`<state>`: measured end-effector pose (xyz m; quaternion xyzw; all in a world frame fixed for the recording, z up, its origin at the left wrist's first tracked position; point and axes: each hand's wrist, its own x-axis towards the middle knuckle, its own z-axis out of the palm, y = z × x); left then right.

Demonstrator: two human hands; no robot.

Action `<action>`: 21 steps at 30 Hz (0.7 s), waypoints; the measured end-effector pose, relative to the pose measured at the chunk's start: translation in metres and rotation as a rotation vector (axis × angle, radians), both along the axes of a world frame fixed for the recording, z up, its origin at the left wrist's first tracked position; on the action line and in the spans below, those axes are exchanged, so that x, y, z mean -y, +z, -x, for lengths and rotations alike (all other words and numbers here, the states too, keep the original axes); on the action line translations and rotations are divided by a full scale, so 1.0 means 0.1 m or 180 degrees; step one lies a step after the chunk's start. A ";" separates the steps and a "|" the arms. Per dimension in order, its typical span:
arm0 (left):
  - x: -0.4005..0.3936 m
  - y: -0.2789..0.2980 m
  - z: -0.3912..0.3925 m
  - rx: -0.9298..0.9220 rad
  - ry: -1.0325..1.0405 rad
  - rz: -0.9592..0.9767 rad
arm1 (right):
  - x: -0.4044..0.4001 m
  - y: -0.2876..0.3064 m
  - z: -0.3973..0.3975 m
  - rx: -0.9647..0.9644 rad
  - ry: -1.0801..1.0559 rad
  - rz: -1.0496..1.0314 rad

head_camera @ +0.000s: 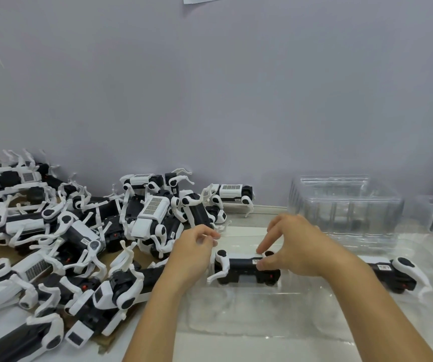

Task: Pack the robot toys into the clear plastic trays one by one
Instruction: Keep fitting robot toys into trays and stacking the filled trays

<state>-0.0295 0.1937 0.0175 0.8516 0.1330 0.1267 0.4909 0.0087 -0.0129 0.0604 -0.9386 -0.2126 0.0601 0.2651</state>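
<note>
A black-and-white robot toy (244, 267) lies on its back in the clear plastic tray (236, 314) at the near edge of the worktop (246, 232), belly up, its white legs folded along a long black body with round black-capped joints at the corners. A small white label sits on the body, and a red dot shows near its right end. The right hand (296, 246) is over the toy's right end, fingers (263, 248) curled and pinching at the leg joint there. The left hand (194, 250) is at the toy's left end, fingers curled around something thin and white; I cannot tell whether it is a leg of this toy. A second toy (398, 273) lies belly up to the right, behind the right forearm. On the left, a heap of robot toys (74, 231) sprawls in a tangle. A stack of empty clear trays (346, 205) stands against the wall.
</note>
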 end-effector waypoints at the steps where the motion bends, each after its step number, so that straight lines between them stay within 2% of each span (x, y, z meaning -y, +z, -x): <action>1: 0.00 0.00 0.00 0.0002 0.0026 -0.0010 | -0.02 0.00 0.01 0.0021 -0.0032 -0.0032; 7: 0.01 0.00 0.00 0.0020 0.0042 -0.0071 | -0.03 0.00 0.02 0.0017 -0.0069 -0.0098; 12: 0.01 0.01 0.01 0.0013 -0.0004 -0.0035 | -0.04 0.01 0.00 0.0088 0.0055 0.0150; 17: 0.01 0.01 -0.01 0.0013 -0.0031 -0.0058 | -0.07 0.06 0.02 0.0014 0.0315 -0.0270; 21: 0.00 0.00 -0.01 0.0023 -0.0042 -0.0104 | -0.18 0.01 0.05 -0.0219 0.0443 0.0339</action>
